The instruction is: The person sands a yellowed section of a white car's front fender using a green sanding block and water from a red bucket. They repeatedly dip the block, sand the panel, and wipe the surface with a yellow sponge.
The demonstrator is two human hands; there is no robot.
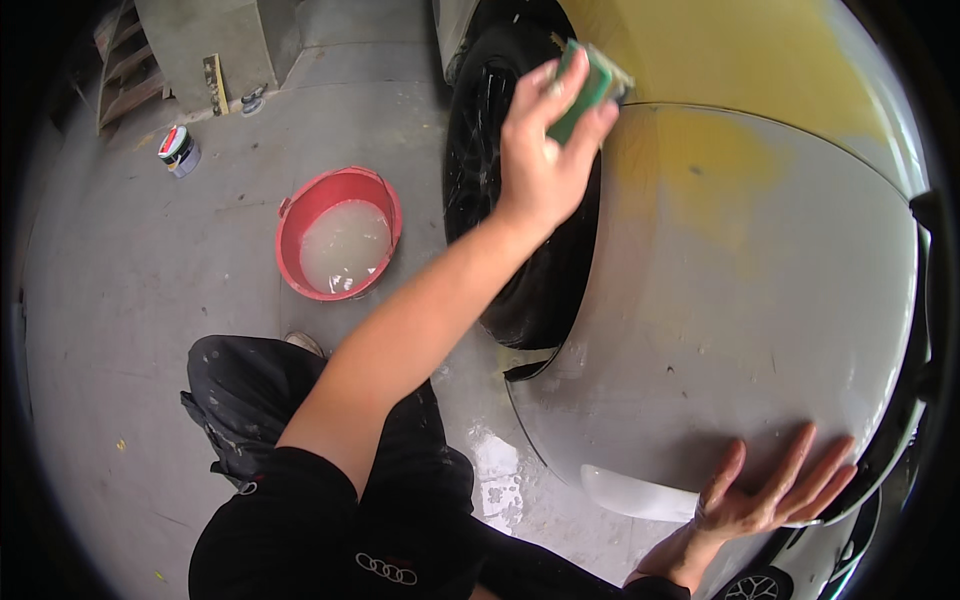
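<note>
My left hand (540, 165) is raised over the wheel arch, fingers closed on a green sanding block (592, 88) with a paler layer along its far side. The block is at the edge of the car's fender (710, 45), near the seam with the bumper (740, 290). Yellowish patches mark the wet, dull grey paint on both panels. My right hand (765, 500) is open, fingers spread, and lies on the lower part of the bumper with nothing in its grasp. Beneath my left forearm is the black wheel (480, 150), partly hidden.
A red bucket (287, 245) of cloudy water stands on the grey floor left of the wheel. Farther left are a small paint can (180, 158) and a wooden rack (130, 70). A wet patch (497, 465) shines beside my knee. Another car's wheel (755, 585) shows at lower right.
</note>
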